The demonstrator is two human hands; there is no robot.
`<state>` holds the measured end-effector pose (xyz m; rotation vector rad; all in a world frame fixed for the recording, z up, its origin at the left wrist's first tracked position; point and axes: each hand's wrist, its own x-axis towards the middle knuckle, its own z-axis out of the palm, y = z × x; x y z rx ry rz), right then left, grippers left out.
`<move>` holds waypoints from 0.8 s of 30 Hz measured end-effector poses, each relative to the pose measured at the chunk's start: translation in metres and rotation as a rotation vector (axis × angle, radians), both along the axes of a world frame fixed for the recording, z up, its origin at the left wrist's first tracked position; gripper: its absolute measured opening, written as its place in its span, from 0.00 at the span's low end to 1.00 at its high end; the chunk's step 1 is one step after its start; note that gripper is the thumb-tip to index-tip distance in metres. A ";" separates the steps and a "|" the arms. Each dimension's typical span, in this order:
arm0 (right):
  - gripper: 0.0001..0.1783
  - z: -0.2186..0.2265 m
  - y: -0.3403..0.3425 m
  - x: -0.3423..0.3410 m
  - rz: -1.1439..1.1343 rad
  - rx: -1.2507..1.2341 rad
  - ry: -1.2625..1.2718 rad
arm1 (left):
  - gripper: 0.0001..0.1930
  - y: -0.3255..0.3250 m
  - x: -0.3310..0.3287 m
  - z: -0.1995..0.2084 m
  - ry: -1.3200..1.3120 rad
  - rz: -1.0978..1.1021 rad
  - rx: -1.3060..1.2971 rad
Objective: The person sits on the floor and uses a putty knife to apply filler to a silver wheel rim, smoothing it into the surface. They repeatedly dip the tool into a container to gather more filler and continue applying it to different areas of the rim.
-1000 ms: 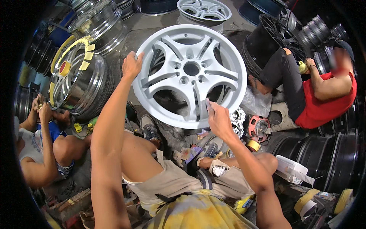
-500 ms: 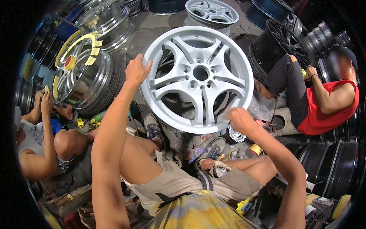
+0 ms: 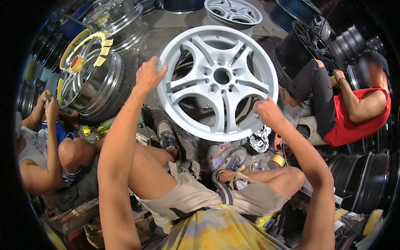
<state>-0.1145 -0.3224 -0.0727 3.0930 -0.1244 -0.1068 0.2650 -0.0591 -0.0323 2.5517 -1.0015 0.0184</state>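
In front of me a pale grey-white wheel rim with split double spokes tilts toward me. My left hand is closed over the rim's left edge, thumb on the face side. At the lower right of the rim, my right hand has its fingers curled together against the inner side of the lip. Whatever those fingers may hold is hidden from view. Dark gaps show between the spokes, and what supports the rim from below is mostly out of sight.
A polished wheel with yellow masking tape stands at left, beside a seated person. Another person in a red top sits at right near black rims. A tape roll and a scalloped silver part lie near my foot.
My right hand has moved up and slightly right along the rim's lower right lip. The rim has shifted slightly up in view. My left hand keeps its hold.
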 end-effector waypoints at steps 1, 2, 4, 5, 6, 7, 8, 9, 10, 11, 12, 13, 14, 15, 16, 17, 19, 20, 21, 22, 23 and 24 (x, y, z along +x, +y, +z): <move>0.05 -0.002 0.000 -0.003 -0.006 0.008 0.002 | 0.23 -0.001 -0.001 0.001 0.014 0.002 0.007; 0.04 -0.003 0.006 0.000 -0.007 0.017 0.000 | 0.24 -0.003 -0.001 0.003 0.025 0.008 0.015; 0.04 -0.005 0.043 0.006 -0.082 0.277 0.020 | 0.25 0.002 -0.001 0.004 0.051 0.018 0.053; 0.06 0.010 0.059 0.010 0.026 0.435 0.028 | 0.25 0.006 0.001 0.005 0.062 0.024 0.071; 0.10 0.017 0.058 0.009 0.050 0.430 0.043 | 0.26 0.008 0.001 0.006 0.076 0.021 0.089; 0.16 0.022 0.053 0.007 0.075 0.424 0.057 | 0.25 0.010 0.002 0.007 0.058 0.010 0.085; 0.13 0.027 0.042 0.001 0.053 0.267 0.067 | 0.25 0.013 0.002 0.009 0.040 -0.001 0.078; 0.10 0.033 0.025 -0.004 0.031 0.106 0.078 | 0.25 0.014 0.002 0.010 0.022 -0.013 0.068; 0.07 0.035 0.017 -0.008 0.010 -0.055 0.089 | 0.24 0.015 0.003 0.011 0.011 -0.024 0.039; 0.07 0.035 0.019 -0.009 -0.015 -0.070 0.094 | 0.23 0.013 0.002 0.013 0.001 -0.033 0.011; 0.06 0.033 0.024 -0.010 -0.039 -0.084 0.099 | 0.23 0.012 0.001 0.016 -0.009 -0.042 -0.017; 0.06 0.031 0.032 -0.011 -0.062 -0.099 0.103 | 0.22 0.012 0.000 0.018 -0.010 -0.040 -0.025; 0.06 0.026 0.045 -0.011 -0.039 -0.012 0.153 | 0.21 0.008 -0.005 0.026 -0.010 -0.041 -0.033; 0.06 0.025 0.048 -0.008 -0.026 0.108 0.151 | 0.20 0.006 -0.011 0.032 -0.011 -0.042 -0.040; 0.06 0.027 0.051 -0.006 -0.014 0.228 0.148 | 0.19 0.004 -0.016 0.037 -0.056 -0.068 -0.093; 0.06 0.030 0.054 -0.007 -0.003 0.350 0.146 | 0.18 0.004 -0.023 0.041 -0.098 -0.096 -0.143; 0.07 0.046 0.035 -0.005 0.009 0.031 0.156 | 0.16 0.002 -0.040 0.054 -0.100 -0.166 -0.175; 0.07 0.048 0.014 -0.007 0.010 -0.060 0.130 | 0.16 0.000 -0.053 0.063 -0.059 -0.214 -0.156; 0.08 0.049 0.005 -0.006 0.022 -0.151 0.102 | 0.15 0.001 -0.064 0.070 -0.021 -0.252 -0.135; 0.08 0.043 0.010 -0.007 -0.002 -0.213 0.143 | 0.15 0.001 -0.077 0.074 0.076 -0.311 -0.072; 0.07 0.037 0.019 -0.008 -0.005 -0.216 0.181 | 0.16 0.000 -0.088 0.077 0.129 -0.384 0.045; 0.07 0.036 0.036 -0.005 -0.008 -0.044 0.218 | 0.16 0.003 -0.100 0.079 0.186 -0.455 0.169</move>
